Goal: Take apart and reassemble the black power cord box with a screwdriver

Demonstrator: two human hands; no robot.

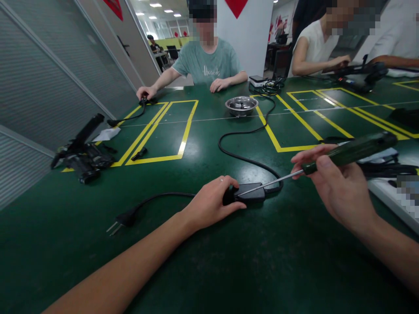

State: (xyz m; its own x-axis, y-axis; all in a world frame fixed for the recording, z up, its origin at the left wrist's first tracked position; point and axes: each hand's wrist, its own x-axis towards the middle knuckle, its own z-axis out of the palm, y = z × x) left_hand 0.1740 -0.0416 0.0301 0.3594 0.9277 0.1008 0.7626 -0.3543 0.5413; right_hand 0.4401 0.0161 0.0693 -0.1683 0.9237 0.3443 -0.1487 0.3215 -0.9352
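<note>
A black power adapter (251,192) lies flat on the green table (229,261), with a cable running from each end. My left hand (211,202) is closed over its left end and pins it down. My right hand (338,185) grips a screwdriver with a dark green handle (355,150). Its thin metal shaft (268,183) slants down to the left, and the tip rests on the top of the adapter. One cable ends in a two-pin plug (122,219) lying to the left.
A steel bowl (241,105) sits mid-table among yellow tape rectangles (183,139). Black device parts (83,152) lie at the left edge, and a white tray (393,196) with black cables at the right. One person sits opposite; others work at the far right.
</note>
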